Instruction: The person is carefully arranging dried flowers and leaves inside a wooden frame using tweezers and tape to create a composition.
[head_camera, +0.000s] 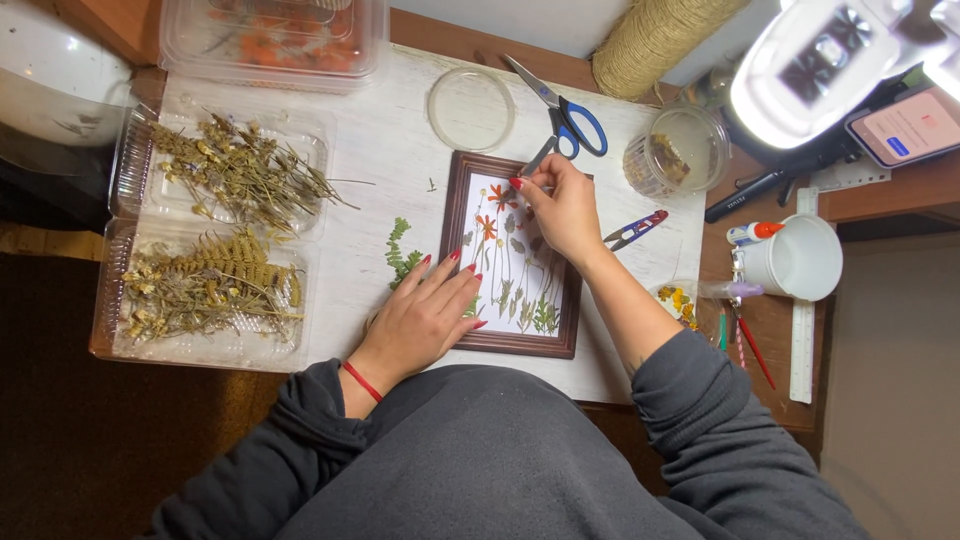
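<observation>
At the middle of the white tabletop (380, 150) lies a brown picture frame (512, 345) filled with pressed red flowers and green sprigs. Left hand (425, 310) rests open and flat on its left edge, seemingly steadying it; right hand (562, 205) pinches something tiny near the far edge.

white table (390, 150) | on it: brown picture frame (452, 220), blue-handled scissors (563, 118), round clear lid (471, 108), clear jar (680, 150), green fern sprig (402, 250), clear trays of dried plants (215, 240), small clippers (636, 229)
</observation>
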